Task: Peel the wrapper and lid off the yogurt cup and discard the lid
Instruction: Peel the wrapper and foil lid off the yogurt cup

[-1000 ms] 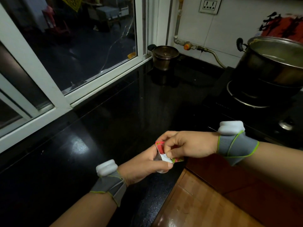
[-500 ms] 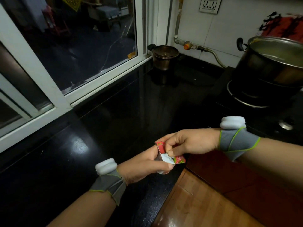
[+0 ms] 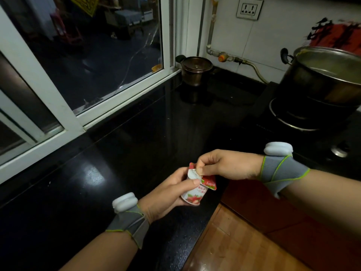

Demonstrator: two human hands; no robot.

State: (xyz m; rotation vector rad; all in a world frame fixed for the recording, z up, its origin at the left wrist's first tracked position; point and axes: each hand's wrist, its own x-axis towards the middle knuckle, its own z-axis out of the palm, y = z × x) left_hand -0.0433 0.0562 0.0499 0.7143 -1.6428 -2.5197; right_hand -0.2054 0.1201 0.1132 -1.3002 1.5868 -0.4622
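Note:
A small yogurt cup [image 3: 194, 195] with a red strawberry print is held tilted above the front edge of the black counter. My left hand [image 3: 168, 192] wraps around its body from the left. My right hand [image 3: 224, 165] pinches the foil lid [image 3: 193, 174] at the cup's top; the lid is partly lifted and shows its silvery underside. A red flap of wrapper [image 3: 210, 182] hangs off the cup's right side under my right fingers. The cup's far side is hidden by my fingers.
The glossy black counter [image 3: 136, 153] runs along a white-framed window [image 3: 58, 114]. A small lidded brown pot [image 3: 196, 70] stands in the far corner. A large steel pot [image 3: 322, 81] sits on the stove at right. Wooden floor [image 3: 244, 247] lies below the counter edge.
My right hand has pulled the lid further up and back, so more of its silver underside and more of the printed cup show. Both hands stay at the same spot.

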